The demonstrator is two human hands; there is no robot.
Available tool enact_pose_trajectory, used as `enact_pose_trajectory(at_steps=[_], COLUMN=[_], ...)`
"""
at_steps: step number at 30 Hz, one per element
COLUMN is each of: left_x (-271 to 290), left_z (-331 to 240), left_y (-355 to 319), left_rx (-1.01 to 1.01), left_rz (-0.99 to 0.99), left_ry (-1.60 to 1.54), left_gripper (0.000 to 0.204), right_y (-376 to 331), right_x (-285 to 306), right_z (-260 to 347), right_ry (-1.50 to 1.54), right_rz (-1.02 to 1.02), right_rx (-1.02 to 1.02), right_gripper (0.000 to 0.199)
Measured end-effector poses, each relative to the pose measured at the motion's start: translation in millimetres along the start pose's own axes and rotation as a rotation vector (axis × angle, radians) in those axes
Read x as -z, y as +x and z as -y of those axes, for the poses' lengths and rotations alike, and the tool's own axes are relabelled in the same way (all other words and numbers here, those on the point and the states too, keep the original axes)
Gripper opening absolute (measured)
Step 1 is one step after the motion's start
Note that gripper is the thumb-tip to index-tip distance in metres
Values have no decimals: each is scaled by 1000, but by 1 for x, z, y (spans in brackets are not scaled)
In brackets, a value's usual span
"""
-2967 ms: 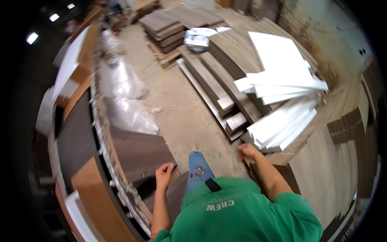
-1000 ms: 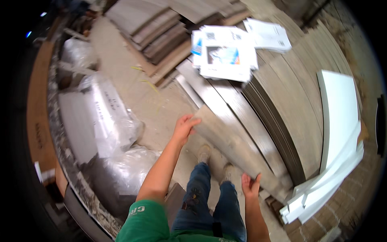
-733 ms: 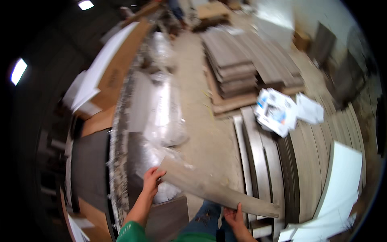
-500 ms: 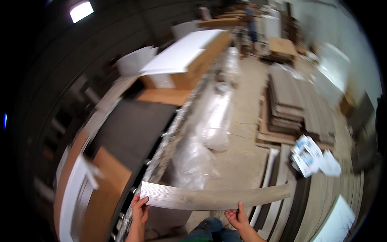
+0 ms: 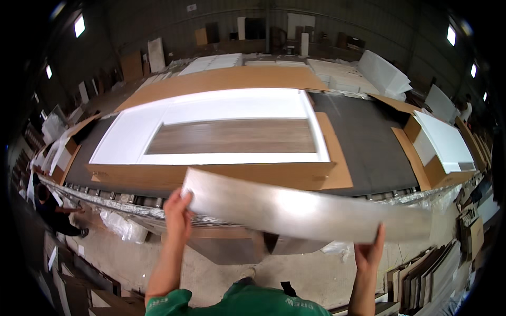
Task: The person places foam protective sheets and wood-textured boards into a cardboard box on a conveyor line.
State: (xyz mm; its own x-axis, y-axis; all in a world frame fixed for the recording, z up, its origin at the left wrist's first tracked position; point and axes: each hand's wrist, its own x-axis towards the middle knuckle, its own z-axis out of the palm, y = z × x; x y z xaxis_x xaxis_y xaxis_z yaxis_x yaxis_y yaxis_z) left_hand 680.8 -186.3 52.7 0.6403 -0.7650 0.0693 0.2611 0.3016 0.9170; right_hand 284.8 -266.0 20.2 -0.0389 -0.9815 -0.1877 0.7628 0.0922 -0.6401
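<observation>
Between my two hands I hold a long, narrow grey wood-grain board [image 5: 295, 208], slanting down to the right and blurred by motion. My left hand [image 5: 179, 213] grips its left end, thumb on the upper face. Near the right part, my right hand [image 5: 370, 250] supports the lower edge with the thumb over the face; its other fingers are mostly hidden. Beyond the board, an open cardboard carton [image 5: 211, 173] lies on the conveyor. White foam [image 5: 126, 134] lines this carton, framing a brown wood-grain panel [image 5: 232, 136] that lies flat inside.
The dark conveyor belt [image 5: 363, 137] runs left to right. Another foam-filled carton [image 5: 440, 147] stands on its right end. Boards [image 5: 421, 276] are stacked on the floor at lower right. At far left, a person [image 5: 50, 205] in dark clothes is beside the conveyor.
My view has swung left from the stacked boards to face the conveyor and open carton. The grey board has come along in both hands and now tilts down to the right.
</observation>
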Motion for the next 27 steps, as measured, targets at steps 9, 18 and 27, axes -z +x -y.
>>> enact_pose_trajectory(at_steps=[9,18,27], left_x=[163,232,153], left_z=[-49,-30,-4], left_y=[226,308,329], left_rx=[73,244,-82], left_rz=[-148,-235,-200], left_ry=[813,911,1725], left_gripper=[41,38,29], right_y=[162,216,250], right_x=[-217,-248,-239], right_z=[-178,-291,-266], right_ry=[-246,-331,-844], right_rz=[46,-45,174], right_rx=[-337,-513,-754], right_gripper=[49,39,50])
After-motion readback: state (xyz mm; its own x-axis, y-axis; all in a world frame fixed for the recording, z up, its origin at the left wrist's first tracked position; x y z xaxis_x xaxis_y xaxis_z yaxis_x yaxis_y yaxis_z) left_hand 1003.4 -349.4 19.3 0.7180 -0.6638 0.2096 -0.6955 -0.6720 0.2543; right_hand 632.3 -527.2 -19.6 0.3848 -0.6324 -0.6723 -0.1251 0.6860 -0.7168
